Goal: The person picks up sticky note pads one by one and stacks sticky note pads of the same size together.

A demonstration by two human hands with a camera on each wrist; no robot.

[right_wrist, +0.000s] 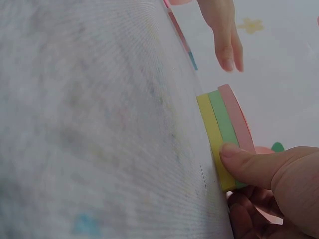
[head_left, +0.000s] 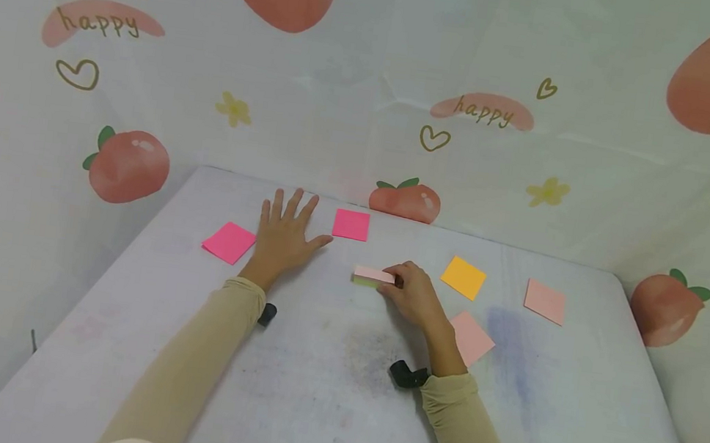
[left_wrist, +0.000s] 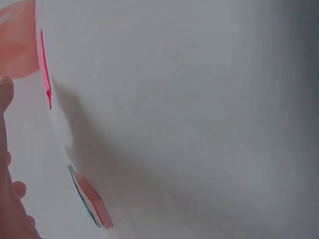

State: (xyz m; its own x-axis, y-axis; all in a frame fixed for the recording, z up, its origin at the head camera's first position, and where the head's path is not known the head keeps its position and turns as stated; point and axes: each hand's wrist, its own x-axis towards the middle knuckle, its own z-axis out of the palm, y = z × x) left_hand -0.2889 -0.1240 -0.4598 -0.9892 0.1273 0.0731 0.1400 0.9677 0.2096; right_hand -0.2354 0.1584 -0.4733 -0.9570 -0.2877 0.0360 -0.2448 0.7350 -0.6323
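Thumb and fingers of my right hand (head_left: 415, 295) pinch the right end of a small block of sticky notes (head_left: 370, 274), low over the table in the head view. In the right wrist view the sticky note block (right_wrist: 223, 127) shows yellow, green and pink layers, with the thumb against its side. My left hand (head_left: 284, 239) is spread out, palm down, between two bright pink sticky notes: one to its left (head_left: 229, 242) and one to its right (head_left: 351, 225). Part of the left hand (left_wrist: 15, 204) shows at the edge of the left wrist view.
An orange sticky note (head_left: 464, 278) and a pale pink note (head_left: 545, 301) lie to the right. Another pale pink note (head_left: 472, 337) is partly hidden by the right forearm. A cloth printed with fruit hangs behind the white table (head_left: 307, 393).
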